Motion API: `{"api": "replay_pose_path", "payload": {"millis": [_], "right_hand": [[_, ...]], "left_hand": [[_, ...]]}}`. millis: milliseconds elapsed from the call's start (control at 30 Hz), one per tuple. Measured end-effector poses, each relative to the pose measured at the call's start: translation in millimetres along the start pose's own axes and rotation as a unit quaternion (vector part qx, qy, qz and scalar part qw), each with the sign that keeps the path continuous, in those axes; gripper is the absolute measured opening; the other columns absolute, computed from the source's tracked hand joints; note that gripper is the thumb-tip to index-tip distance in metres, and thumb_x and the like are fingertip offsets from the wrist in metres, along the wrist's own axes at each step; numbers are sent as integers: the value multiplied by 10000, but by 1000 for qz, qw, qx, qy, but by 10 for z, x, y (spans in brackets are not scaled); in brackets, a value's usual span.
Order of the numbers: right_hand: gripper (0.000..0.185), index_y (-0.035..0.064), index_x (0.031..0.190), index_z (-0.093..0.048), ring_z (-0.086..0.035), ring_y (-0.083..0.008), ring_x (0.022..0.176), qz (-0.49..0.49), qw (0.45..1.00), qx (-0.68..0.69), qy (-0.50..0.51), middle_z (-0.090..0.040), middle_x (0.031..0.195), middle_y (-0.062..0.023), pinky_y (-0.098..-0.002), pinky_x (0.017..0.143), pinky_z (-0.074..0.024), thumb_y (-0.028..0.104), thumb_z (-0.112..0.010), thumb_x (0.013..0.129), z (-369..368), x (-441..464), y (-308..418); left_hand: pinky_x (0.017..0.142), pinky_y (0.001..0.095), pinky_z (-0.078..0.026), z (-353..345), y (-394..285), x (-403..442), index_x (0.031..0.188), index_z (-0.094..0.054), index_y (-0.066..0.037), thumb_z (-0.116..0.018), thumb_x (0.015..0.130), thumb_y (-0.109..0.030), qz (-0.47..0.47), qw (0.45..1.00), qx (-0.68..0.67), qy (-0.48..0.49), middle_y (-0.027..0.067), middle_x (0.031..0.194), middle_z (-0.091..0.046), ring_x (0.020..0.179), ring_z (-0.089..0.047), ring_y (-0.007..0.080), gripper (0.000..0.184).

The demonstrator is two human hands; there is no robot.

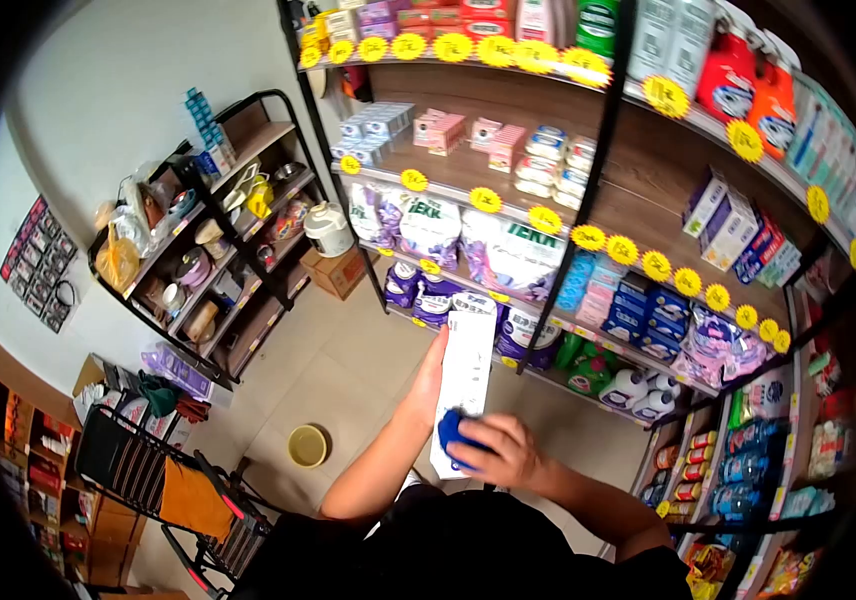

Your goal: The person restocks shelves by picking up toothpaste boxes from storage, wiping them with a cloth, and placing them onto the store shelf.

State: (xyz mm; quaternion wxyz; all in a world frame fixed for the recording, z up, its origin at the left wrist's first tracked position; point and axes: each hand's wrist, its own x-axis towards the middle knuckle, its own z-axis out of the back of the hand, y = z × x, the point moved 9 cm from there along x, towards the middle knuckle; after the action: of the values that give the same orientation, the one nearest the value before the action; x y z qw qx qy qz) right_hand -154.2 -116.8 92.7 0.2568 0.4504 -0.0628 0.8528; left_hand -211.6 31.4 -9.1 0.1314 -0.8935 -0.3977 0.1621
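Note:
A long white box (468,350) with small dark print stands out in front of my body, tilted slightly. Along its left edge lies my left hand (430,385), with the fingers wrapped behind it and mostly hidden. My right hand (503,452) is closed on a blue cloth (460,440), which rests against the lower part of the box's face. The cloth's exact shape is blurred.
Shelves (508,205) of boxed and bagged goods stand ahead and curve round to the right. On the floor at the left are a yellowish bowl (309,446), a striped chair (128,460) and a brown carton (336,270) under a white cooker (328,228).

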Motion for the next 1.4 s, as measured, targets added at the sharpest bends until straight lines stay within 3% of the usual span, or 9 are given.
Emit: {"api": "replay_pose_path", "payload": {"millis": [367, 767, 867, 900, 967, 1067, 1133, 1300, 1400], "right_hand": [[309, 66, 1052, -716, -580, -334, 1040, -196, 969, -92, -114, -629, 1160, -125, -424, 893, -482, 72, -798, 754, 1472, 61, -1319], [224, 66, 978, -717, -594, -308, 1024, -283, 959, 19, 30, -642, 1129, -97, -414, 918, -473, 112, -777, 767, 1654, -502, -1513], [201, 71, 983, -711, -601, -300, 1024, -315, 946, 71, 14, -635, 1116, -99, -390, 898, -496, 113, -757, 792, 1795, -613, -1694], [201, 71, 983, -711, -601, -300, 1024, -319, 945, 65, 12, -635, 1116, -99, -390, 898, -496, 113, -757, 792, 1804, -624, -1713], [226, 63, 1018, -706, -609, -316, 1032, -370, 919, 21, -131, -627, 1142, -124, -402, 911, -493, 95, -743, 797, 2029, -749, -1767], [362, 113, 1106, -701, -598, -311, 1002, -272, 939, -138, -161, -608, 1163, -114, -434, 888, -497, 101, -777, 752, 2041, -623, -1585], [405, 153, 1106, -707, -583, -295, 979, -213, 941, -235, -118, -587, 1199, -95, -419, 852, -503, 130, -815, 716, 1869, -462, -1536], [505, 225, 1156, -691, -539, -279, 1027, -181, 893, -393, -123, -529, 1282, -67, -409, 832, -494, 151, -844, 681, 1602, -645, -1721], [473, 219, 1136, -694, -516, -296, 1044, -168, 895, -401, -103, -520, 1272, -76, -418, 833, -479, 165, -845, 691, 1473, -796, -1775]], "left_hand": [[831, 335, -589, -632, 1113, 500, 1377, -534, -141, -378, 1058, -555, 31, 989, 142, 9, 25, 1163, -678, 1007, -685, 149, 545], [931, 432, -550, -979, 1422, 1526, 1340, -571, -111, -292, 1070, -548, 126, 986, 35, 100, 127, 1193, -667, 1083, -658, 279, 585], [866, 417, -569, -848, 1432, 1797, 1304, -593, -108, -286, 1083, -495, 109, 993, 51, 14, 111, 1138, -688, 984, -678, 274, 541], [767, 380, -586, -1015, 1406, 1819, 1190, -631, -109, -332, 1082, -462, 124, 990, -12, 59, 85, 1022, -708, 864, -697, 238, 474], [930, 434, -549, -982, 1411, 2127, 1301, -576, -65, -275, 1083, -468, 184, 939, -164, 238, 144, 1163, -675, 1042, -659, 302, 548], [992, 483, -521, -1097, 1280, 2391, 1343, -555, -64, -281, 1075, -446, 184, 926, -168, 284, 160, 1267, -648, 1118, -638, 339, 541], [979, 491, -528, -1056, 1268, 2564, 1339, -556, -64, -277, 1074, -442, 200, 924, -182, 270, 158, 1236, -655, 1100, -641, 339, 539], [813, 584, -568, -966, 1129, 2709, 1138, -613, -104, -322, 1073, -394, 119, 985, 22, -120, 97, 915, -664, 791, -655, 358, 415], [761, 593, -556, -951, 1138, 2810, 1105, -598, -113, -315, 1069, -373, 129, 984, 43, -119, 84, 886, -640, 768, -645, 341, 387]]}}
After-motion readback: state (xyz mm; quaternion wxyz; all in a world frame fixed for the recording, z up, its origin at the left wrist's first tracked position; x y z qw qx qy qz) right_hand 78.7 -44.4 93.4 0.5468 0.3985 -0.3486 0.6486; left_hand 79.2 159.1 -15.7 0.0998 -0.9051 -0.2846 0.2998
